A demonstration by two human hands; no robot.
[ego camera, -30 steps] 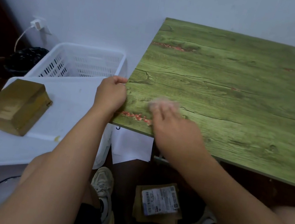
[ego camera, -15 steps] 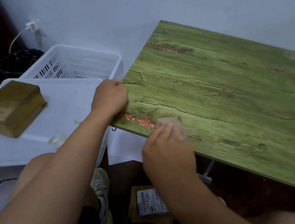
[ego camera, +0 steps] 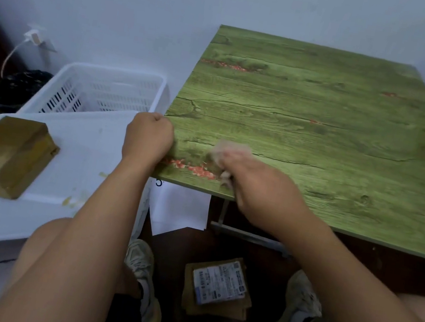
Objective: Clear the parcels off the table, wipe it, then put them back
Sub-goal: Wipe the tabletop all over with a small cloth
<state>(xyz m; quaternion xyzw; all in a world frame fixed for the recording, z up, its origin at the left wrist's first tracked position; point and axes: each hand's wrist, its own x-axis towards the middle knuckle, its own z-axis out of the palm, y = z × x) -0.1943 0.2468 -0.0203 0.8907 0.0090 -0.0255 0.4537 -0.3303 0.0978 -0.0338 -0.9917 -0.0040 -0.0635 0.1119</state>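
The green wood-print table (ego camera: pixel 325 124) has no parcels on it. My right hand (ego camera: pixel 255 185) holds a pale crumpled wipe (ego camera: pixel 231 151) against the table's near left corner; the hand is blurred. My left hand (ego camera: pixel 149 137) grips the table's left edge with curled fingers. A brown cardboard parcel (ego camera: pixel 5 152) lies on a white sheet (ego camera: pixel 87 155) to the left. A flat brown parcel (ego camera: pixel 217 286) with a white label lies on the dark floor between my feet.
A white slotted plastic basket (ego camera: pixel 99 89) stands against the wall left of the table. A black bag (ego camera: pixel 17 86) and a wall plug with a cable sit further left. White paper (ego camera: pixel 180 209) hangs under the table's corner. My shoes flank the floor parcel.
My right hand has slid the wipe back and forth along the near left corner; it is now slightly farther in from the front edge. My left hand stays on the table's edge.
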